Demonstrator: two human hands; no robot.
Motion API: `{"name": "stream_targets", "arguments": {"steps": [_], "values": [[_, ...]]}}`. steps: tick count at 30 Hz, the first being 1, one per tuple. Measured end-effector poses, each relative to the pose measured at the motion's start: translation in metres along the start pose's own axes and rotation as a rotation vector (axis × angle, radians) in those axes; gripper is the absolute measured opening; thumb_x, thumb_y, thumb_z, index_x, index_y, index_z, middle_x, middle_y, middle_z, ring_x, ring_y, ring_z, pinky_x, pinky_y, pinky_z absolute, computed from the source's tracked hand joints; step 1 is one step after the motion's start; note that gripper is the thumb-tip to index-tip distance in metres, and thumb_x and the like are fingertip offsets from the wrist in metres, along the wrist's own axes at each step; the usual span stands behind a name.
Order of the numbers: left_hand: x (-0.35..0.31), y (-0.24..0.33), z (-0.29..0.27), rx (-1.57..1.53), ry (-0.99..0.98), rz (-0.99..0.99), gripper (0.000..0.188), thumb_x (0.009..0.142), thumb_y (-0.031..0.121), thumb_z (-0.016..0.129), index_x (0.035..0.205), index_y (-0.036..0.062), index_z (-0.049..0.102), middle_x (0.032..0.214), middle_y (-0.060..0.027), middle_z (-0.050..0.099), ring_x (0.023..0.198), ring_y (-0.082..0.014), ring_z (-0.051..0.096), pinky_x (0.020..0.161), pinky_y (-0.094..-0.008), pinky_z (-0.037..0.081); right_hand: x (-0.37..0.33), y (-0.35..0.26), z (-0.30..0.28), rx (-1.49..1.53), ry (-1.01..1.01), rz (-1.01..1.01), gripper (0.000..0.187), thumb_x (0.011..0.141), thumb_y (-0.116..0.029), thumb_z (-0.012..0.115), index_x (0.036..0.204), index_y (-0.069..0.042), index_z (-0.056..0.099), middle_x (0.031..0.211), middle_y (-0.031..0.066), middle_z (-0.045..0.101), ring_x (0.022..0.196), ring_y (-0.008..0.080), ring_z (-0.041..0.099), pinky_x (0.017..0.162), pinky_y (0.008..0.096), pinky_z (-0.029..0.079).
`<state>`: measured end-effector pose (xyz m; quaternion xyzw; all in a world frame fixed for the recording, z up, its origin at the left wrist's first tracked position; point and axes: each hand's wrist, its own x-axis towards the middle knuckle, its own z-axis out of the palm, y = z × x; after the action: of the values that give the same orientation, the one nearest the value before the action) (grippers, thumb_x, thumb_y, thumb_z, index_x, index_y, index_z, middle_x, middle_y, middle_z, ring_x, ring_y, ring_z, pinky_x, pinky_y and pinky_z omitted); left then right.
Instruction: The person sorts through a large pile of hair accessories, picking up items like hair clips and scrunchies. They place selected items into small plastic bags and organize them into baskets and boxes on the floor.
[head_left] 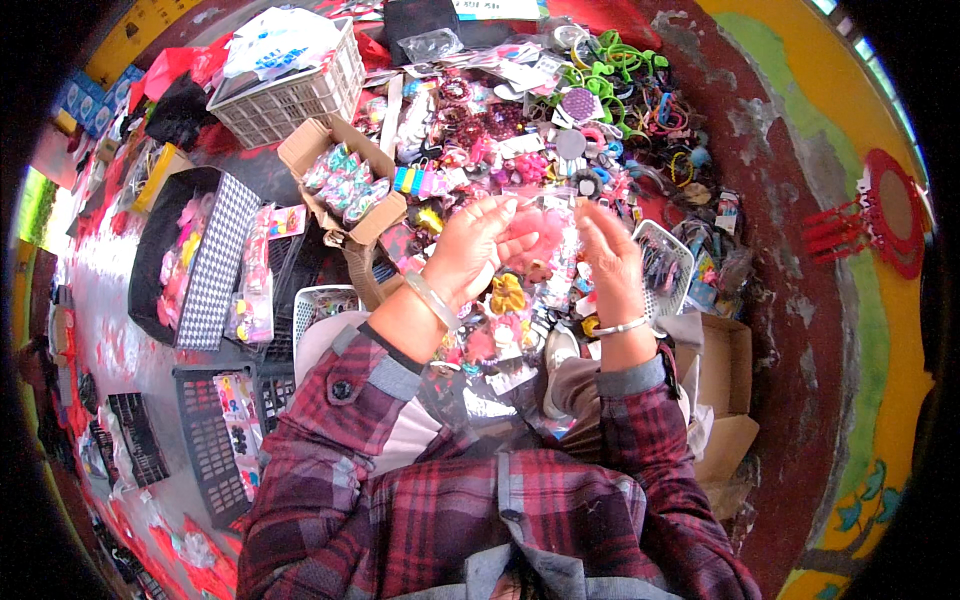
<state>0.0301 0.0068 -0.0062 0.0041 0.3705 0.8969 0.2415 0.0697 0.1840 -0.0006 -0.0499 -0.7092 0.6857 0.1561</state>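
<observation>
Both my hands are raised in front of me over a heap of hair accessories. My left hand [472,252] has its thumb and forefinger pinched at the upper left of a clear plastic bag [541,195]. At the bag's other upper corner, the fingers of my right hand [608,262] are pressed together on it. A fluffy pink piece [543,240] shows between the hands, seemingly inside the bag; glare blurs its outline. Just below lies a mustard scrunchie [507,294]. Each wrist wears a bangle.
Left of the heap stand a cardboard box [383,215] of small packets, a white crate [290,112] and a houndstooth bin [215,262]. Green headbands [622,62] lie at the far right. A white basket [683,262] is beside my right wrist, with an opened carton [727,370] nearer.
</observation>
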Motion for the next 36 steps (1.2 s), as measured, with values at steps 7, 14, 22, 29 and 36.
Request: {"name": "stream_targets", "arguments": {"steps": [7,14,22,29,36], "values": [[-0.004,-0.013,0.000,0.169,-0.123,-0.019,0.026,0.094,0.016,0.043,0.112,-0.0007,0.050,0.093,-0.0087,0.060,0.081,-0.0172,0.062,0.072,-0.0309,0.054,-0.010,-0.030,0.022,-0.688,0.019,-0.782,0.018,0.069,-0.003,0.066,0.086,-0.007,0.065,0.078,0.0067,0.060,0.073,0.0246,0.057,0.066,0.0343,0.045],[-0.007,-0.019,0.009,0.724,-0.210,0.188,0.028,0.094,0.011,0.040,0.115,-0.0043,0.051,0.098,-0.0043,0.060,0.086,-0.0084,0.055,0.074,-0.0243,0.048,-0.011,-0.025,0.022,-0.837,0.011,-0.744,0.015,0.069,-0.005,0.067,0.083,-0.007,0.066,0.075,0.0057,0.060,0.069,0.0243,0.056,0.062,0.0339,0.043],[-0.008,-0.022,0.006,1.016,-0.228,0.287,0.026,0.092,0.007,0.041,0.113,-0.0019,0.053,0.093,-0.0064,0.062,0.084,-0.0082,0.057,0.073,-0.0253,0.048,-0.016,-0.030,0.023,-1.094,-0.009,-0.894,0.006,0.067,-0.014,0.058,0.073,-0.011,0.058,0.072,0.0025,0.053,0.069,0.0212,0.053,0.061,0.0341,0.040],[-0.009,-0.025,0.012,1.080,-0.155,0.491,0.021,0.088,0.006,0.043,0.102,-0.0014,0.056,0.086,-0.0175,0.061,0.076,-0.0269,0.060,0.067,-0.0325,0.048,-0.010,-0.023,0.019,-0.839,0.063,-0.752,0.007,0.068,-0.004,0.060,0.073,-0.009,0.057,0.071,0.0043,0.054,0.066,0.0223,0.053,0.059,0.0333,0.041],[-0.006,-0.017,0.004,0.449,-0.104,0.104,0.021,0.091,0.012,0.045,0.103,-0.0023,0.055,0.089,-0.0137,0.060,0.083,-0.0185,0.062,0.070,-0.0324,0.052,0.008,-0.016,-0.012,0.289,0.225,-0.013,0.005,0.081,-0.005,0.059,0.084,-0.002,0.062,0.073,-0.0019,0.057,0.067,0.0053,0.048,0.061,0.0183,0.037]]}}
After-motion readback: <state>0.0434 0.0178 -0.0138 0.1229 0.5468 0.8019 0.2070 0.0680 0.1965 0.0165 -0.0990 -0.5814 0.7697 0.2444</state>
